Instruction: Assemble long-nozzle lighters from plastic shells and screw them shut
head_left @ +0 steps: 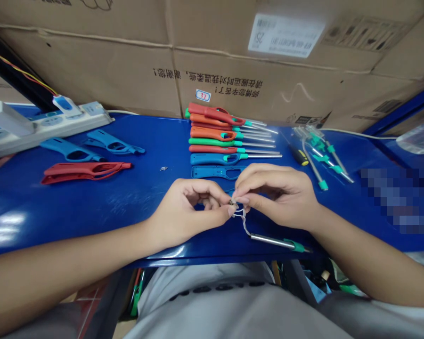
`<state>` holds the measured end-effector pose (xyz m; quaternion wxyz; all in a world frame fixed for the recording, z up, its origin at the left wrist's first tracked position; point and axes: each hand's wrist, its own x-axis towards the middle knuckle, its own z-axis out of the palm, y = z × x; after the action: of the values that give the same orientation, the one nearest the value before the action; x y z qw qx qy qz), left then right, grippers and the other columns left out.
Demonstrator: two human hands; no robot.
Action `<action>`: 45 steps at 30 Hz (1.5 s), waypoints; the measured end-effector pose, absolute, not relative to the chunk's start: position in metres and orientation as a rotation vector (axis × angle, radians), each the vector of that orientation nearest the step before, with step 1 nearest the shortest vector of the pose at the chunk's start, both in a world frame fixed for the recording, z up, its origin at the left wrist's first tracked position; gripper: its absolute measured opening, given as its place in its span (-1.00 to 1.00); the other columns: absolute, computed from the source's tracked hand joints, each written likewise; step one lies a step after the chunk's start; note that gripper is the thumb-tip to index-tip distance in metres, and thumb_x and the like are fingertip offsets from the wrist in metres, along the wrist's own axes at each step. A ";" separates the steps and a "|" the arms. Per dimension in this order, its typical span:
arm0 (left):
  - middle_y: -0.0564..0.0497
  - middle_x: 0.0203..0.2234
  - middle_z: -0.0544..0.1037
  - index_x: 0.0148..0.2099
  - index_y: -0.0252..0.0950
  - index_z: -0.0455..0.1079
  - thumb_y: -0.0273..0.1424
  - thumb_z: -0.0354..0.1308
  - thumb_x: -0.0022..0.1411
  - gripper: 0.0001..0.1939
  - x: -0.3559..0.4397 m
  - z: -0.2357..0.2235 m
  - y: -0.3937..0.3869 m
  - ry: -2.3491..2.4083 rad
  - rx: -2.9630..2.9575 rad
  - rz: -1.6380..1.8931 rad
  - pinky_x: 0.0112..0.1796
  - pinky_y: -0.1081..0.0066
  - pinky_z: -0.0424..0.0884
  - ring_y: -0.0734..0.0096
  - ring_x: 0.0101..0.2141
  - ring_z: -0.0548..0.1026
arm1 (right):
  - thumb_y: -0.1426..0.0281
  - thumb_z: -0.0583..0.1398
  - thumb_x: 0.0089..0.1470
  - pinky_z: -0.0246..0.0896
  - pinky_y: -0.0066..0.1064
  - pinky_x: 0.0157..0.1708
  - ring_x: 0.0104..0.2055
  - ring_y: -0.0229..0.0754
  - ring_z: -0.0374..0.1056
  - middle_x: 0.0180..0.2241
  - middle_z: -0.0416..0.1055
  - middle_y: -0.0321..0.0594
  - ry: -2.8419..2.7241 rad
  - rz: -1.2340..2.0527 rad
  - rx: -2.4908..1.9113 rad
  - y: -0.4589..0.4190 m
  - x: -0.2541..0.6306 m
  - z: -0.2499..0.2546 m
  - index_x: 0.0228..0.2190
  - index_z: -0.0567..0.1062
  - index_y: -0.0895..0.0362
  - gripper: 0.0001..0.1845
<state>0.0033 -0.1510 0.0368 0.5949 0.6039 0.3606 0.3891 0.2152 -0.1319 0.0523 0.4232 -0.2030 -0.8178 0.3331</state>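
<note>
My left hand (187, 214) is closed in a pinch, thumb and index finger on a small metallic part (232, 202) too small to name. Against it, my right hand (284, 193) pinches at thin white wires (245, 223), its fingertips partly covering them. The wires run down to a metal lighter tube (273, 240) with a green collar, lying near the table's front edge. Just beyond my hands lies an open blue lighter shell half (212, 172). A blue lighter (215, 158) with its metal tube fitted is behind that.
Several red, orange and green lighters (212, 135) lie stacked farther back. At the left are blue shell halves (70, 149), a red shell (86, 172), tiny pins (163, 168) and a power strip (51, 123). To the right lie a screwdriver (299, 156) and loose tubes (327, 160). Cardboard (127, 66) stands behind.
</note>
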 end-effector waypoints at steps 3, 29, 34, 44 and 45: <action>0.06 -0.57 0.55 -0.37 -0.32 0.55 -0.44 0.38 0.08 -0.92 0.003 0.037 -0.150 0.831 1.410 0.916 -0.48 0.52 0.34 0.54 -0.55 0.41 | 0.54 0.30 0.16 0.43 -0.45 -0.36 -0.29 -0.27 0.47 -0.32 0.54 -0.23 -2.036 0.856 -0.521 -0.132 0.215 0.050 -0.27 0.61 0.13 -0.89; 0.11 -0.63 0.51 -0.41 -0.33 0.54 -0.46 0.39 0.04 -0.92 0.004 0.037 -0.148 0.864 1.316 0.875 -0.49 0.56 0.31 0.59 -0.58 0.38 | 0.54 0.22 0.23 0.46 -0.43 -0.27 -0.26 -0.27 0.48 -0.28 0.52 -0.18 -2.211 0.388 -0.453 -0.132 0.215 0.044 -0.16 0.58 0.09 -0.81; 0.11 -0.63 0.51 -0.41 -0.32 0.55 -0.47 0.38 0.03 -0.94 0.005 0.040 -0.149 0.858 1.309 0.864 -0.51 0.56 0.31 0.58 -0.59 0.38 | 0.54 0.18 0.19 0.48 -0.37 -0.25 -0.21 -0.21 0.48 -0.22 0.51 -0.13 -2.258 0.411 -0.389 -0.133 0.217 0.046 0.01 0.53 0.07 -0.63; 0.13 -0.60 0.55 -0.43 -0.31 0.55 -0.53 0.37 0.06 -0.93 0.005 0.041 -0.146 0.806 1.166 0.918 -0.49 0.61 0.37 0.63 -0.59 0.42 | 0.50 0.20 0.08 0.43 -0.26 -0.09 -0.05 -0.12 0.41 -0.09 0.44 -0.07 -2.349 0.430 -0.359 -0.128 0.222 0.046 0.18 0.36 0.08 -0.40; 0.14 -0.60 0.56 -0.43 -0.31 0.56 -0.53 0.37 0.06 -0.93 0.004 0.041 -0.146 0.801 1.161 0.926 -0.50 0.61 0.37 0.63 -0.59 0.42 | 0.47 0.24 0.08 0.44 -0.26 -0.09 -0.04 -0.12 0.41 -0.07 0.43 -0.07 -2.362 0.405 -0.367 -0.127 0.222 0.044 0.18 0.35 0.08 -0.39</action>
<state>0.0044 -0.1458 0.0409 0.6645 0.5141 0.3548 0.4101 0.2215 -0.1272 0.0445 0.3511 -0.1416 -0.9122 0.1566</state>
